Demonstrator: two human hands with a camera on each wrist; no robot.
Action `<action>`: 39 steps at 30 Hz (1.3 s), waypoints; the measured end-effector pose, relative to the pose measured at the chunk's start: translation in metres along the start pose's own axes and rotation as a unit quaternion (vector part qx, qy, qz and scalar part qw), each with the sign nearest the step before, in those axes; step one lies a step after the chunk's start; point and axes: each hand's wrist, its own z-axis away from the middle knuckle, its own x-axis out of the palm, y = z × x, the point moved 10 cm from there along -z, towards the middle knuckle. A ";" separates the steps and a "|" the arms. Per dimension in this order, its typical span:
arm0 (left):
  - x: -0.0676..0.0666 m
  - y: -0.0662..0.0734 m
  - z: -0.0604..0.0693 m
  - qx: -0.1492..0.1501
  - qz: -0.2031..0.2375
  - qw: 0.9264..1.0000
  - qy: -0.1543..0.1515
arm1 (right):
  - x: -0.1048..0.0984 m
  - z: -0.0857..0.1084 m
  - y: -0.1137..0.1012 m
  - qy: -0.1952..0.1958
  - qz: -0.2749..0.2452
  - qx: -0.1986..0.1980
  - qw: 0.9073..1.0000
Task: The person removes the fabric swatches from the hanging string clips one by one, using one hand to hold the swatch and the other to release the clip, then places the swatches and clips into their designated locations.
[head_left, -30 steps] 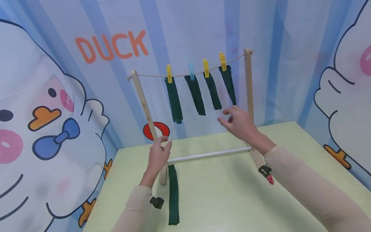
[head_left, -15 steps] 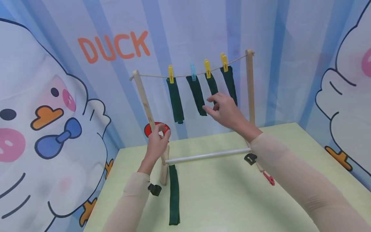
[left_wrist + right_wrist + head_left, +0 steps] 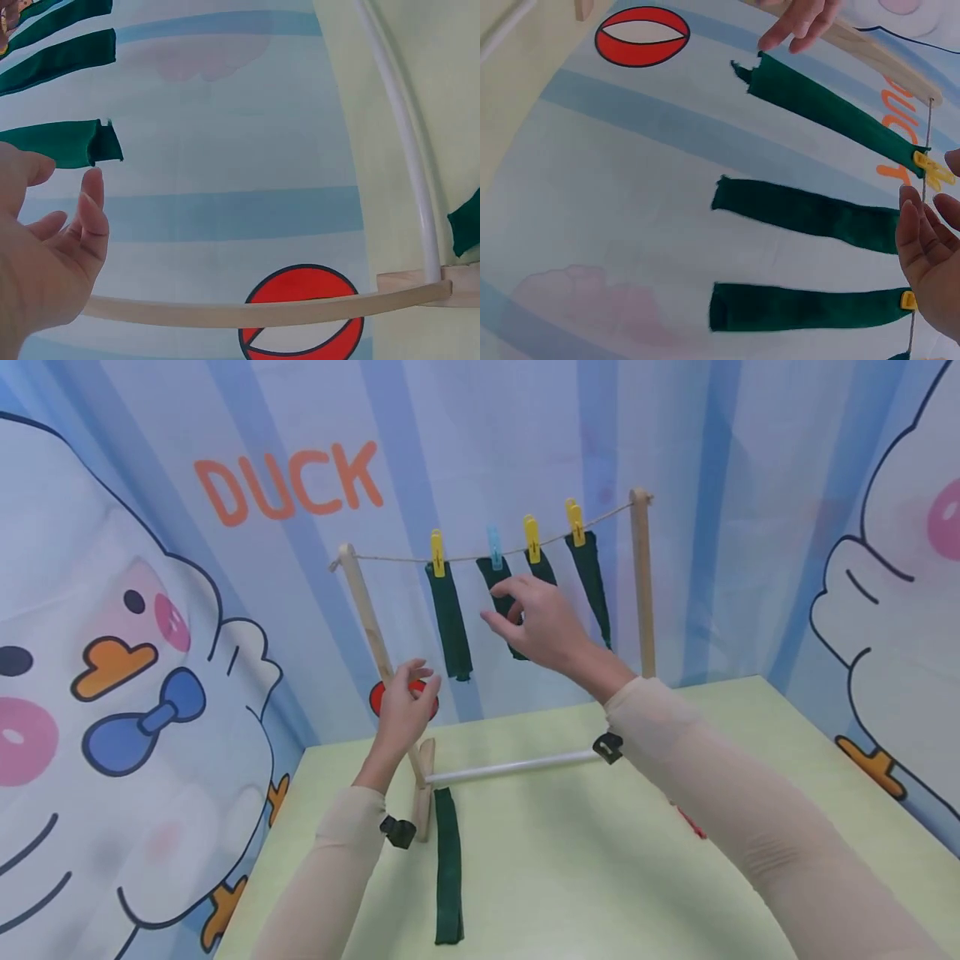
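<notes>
Several dark green cloth strips hang from a string, the leftmost strip (image 3: 448,622) by a yellow clothespin (image 3: 438,553). A light blue clothespin (image 3: 495,547) holds the strip beside it. My right hand (image 3: 543,622) is raised before the middle strips, hiding parts of them. Its fingers are loosely bent and hold nothing. My left hand (image 3: 403,714) is lower, near the left wooden post (image 3: 363,602), fingers parted with nothing between them. In the left wrist view, the left hand's fingertips are near the leftmost strip's lower end; whether they touch it I cannot tell.
Another green strip (image 3: 449,868) lies on the pale yellow table (image 3: 547,877) by the left post's foot. A white rod (image 3: 517,767) joins the two posts low down. A red clothespin (image 3: 692,822) lies at the right, partly behind the right sleeve. A printed curtain stands behind.
My right hand has moved left along the hanging strips, from the rightmost one to the middle ones. The left hand has risen somewhat. The strips and clothespins stay in place.
</notes>
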 end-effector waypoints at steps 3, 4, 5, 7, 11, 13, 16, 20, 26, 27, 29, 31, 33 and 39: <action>0.001 0.005 -0.003 0.000 0.016 1.000 -0.006 | 0.005 -0.011 -0.008 -0.001 -0.012 -0.010 1.000; 0.001 0.006 -0.004 0.000 0.023 1.000 -0.008 | 0.007 -0.014 -0.010 -0.003 -0.016 -0.011 1.000; 0.001 0.007 -0.004 -0.001 0.026 1.000 -0.009 | 0.008 -0.017 -0.012 -0.003 -0.017 -0.014 1.000; 0.003 0.007 -0.005 -0.005 0.034 0.999 -0.014 | 0.011 -0.021 -0.014 -0.002 -0.012 -0.016 1.000; 0.007 0.006 -0.008 -0.016 0.052 0.998 -0.027 | 0.012 -0.027 -0.015 0.002 0.002 -0.003 1.000; 0.009 0.006 -0.010 -0.022 0.065 0.997 -0.032 | 0.013 -0.030 -0.014 0.004 -0.003 0.005 1.000; 0.013 0.007 -0.013 -0.027 0.080 0.996 -0.038 | 0.015 -0.035 -0.014 0.004 -0.019 0.009 1.000; 0.017 0.011 -0.017 -0.032 0.101 0.994 -0.040 | 0.018 -0.043 -0.014 -0.002 -0.038 0.021 0.999; 0.019 0.015 -0.020 -0.045 0.117 0.991 -0.035 | 0.024 -0.055 -0.014 -0.022 -0.051 0.040 0.998; 0.020 0.015 -0.021 -0.046 0.120 0.991 -0.036 | 0.025 -0.057 -0.014 -0.026 -0.053 0.044 0.997; 0.020 0.016 -0.022 -0.050 0.124 0.990 -0.035 | 0.028 -0.059 -0.012 -0.036 -0.055 0.056 0.996; 0.021 0.016 -0.023 -0.054 0.134 0.989 -0.035 | 0.032 -0.061 -0.009 -0.045 -0.055 0.068 0.995; 0.022 0.017 -0.024 -0.054 0.151 0.986 -0.036 | 0.035 -0.064 -0.006 -0.053 -0.060 0.082 0.993; 0.026 0.021 -0.027 -0.054 0.183 0.981 -0.044 | 0.044 -0.070 0.001 -0.075 -0.107 0.129 0.983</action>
